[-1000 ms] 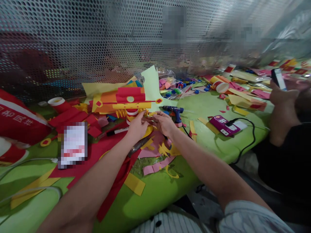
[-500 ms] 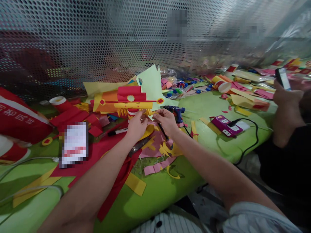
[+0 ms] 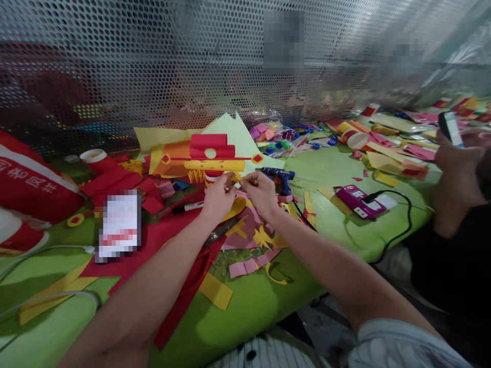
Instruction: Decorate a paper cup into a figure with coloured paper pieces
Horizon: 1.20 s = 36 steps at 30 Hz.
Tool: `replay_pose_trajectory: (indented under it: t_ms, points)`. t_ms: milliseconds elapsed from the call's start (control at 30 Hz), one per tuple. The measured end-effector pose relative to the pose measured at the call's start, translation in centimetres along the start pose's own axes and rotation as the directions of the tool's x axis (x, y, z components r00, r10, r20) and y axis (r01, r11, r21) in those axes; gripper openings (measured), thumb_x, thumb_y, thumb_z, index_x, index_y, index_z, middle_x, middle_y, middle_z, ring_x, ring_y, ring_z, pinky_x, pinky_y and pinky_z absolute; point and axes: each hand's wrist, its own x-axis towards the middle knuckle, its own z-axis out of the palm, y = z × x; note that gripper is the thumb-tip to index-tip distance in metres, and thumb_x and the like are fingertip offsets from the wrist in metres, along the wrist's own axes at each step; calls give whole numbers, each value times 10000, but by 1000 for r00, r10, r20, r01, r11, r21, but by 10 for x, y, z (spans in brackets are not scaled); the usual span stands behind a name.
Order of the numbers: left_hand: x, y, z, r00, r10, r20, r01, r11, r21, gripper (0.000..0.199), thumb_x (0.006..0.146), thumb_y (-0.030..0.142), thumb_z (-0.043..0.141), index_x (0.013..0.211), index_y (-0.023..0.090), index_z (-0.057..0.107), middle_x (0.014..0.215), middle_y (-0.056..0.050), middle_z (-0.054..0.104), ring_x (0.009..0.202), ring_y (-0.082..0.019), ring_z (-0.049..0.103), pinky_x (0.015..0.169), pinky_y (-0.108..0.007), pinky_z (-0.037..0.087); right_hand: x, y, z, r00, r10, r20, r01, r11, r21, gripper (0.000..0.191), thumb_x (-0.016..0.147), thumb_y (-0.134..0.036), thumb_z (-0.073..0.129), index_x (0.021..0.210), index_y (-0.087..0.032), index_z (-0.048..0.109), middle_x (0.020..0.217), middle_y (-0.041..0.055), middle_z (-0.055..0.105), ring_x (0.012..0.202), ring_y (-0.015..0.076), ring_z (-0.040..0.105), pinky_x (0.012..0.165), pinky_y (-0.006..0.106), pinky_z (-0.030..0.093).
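In the middle of the head view stands a paper figure with a red rolled-paper hat (image 3: 209, 140), a yellow face roll (image 3: 224, 165) and a red stick across it with diamond-marked ends. Just below its right side, a yellow folded paper strip (image 3: 237, 177) is pinched between the fingertips of my left hand (image 3: 219, 198) and my right hand (image 3: 262, 194). A matching pleated yellow strip (image 3: 197, 176) hangs at the figure's left. The red-and-white cup (image 3: 213, 176) beneath the face is partly hidden by my left hand. A blue glue gun (image 3: 283, 176) lies beyond my right hand.
A blurred-out phone (image 3: 120, 225) lies on red paper at the left. Yellow and pink scraps (image 3: 245, 267) cover the green table (image 3: 268, 296). A purple power strip (image 3: 360, 201) with a black cord sits right. Another person's hand (image 3: 448, 153) holds a phone at far right.
The view has shifted slightly, moving most things a little to the right. My right hand has its fingers nearer the left hand at the yellow strip. The pale green sheet's top looks lower.
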Motion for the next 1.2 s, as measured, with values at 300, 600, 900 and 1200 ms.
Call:
replay_pose_trajectory:
  t_ms: [300, 600, 900, 1200]
  points:
    - [-1, 1, -1, 1000, 20, -3, -20, 998, 53, 411, 719, 67, 479, 1112, 148, 570, 1063, -73, 666, 936, -172, 636, 817, -274, 506, 8, 4, 3, 996, 90, 4, -90, 986, 137, 164, 553, -258, 639, 677, -184, 560, 567, -64, 544, 528, 77, 487, 540, 235, 409]
    - [-12, 14, -5, 993, 72, -95, -48, 972, 230, 216, 736, 152, 495, 899, 162, 636, 881, -55, 702, 809, -183, 649, 793, -293, 482, -4, -10, -5, 989, 136, 54, -145, 954, 261, 195, 514, -251, 663, 647, -196, 533, 551, -67, 547, 507, 79, 497, 525, 239, 432]
    - [-13, 16, -5, 1000, -27, -14, 27, 999, 34, 195, 735, 239, 482, 658, 184, 653, 588, 8, 656, 620, -149, 618, 593, -221, 460, -13, -12, -13, 994, -49, 94, 48, 999, 21, 266, 608, -262, 647, 843, -212, 533, 660, -48, 583, 568, 96, 541, 567, 248, 437]
    - [-13, 13, -7, 1000, 9, 3, -9, 999, 47, 201, 744, 276, 502, 720, 182, 677, 517, 27, 619, 548, -135, 583, 526, -213, 426, -13, -14, -14, 990, -73, 124, 77, 997, -25, 277, 626, -249, 623, 890, -214, 544, 699, -25, 622, 671, 135, 608, 611, 261, 461]
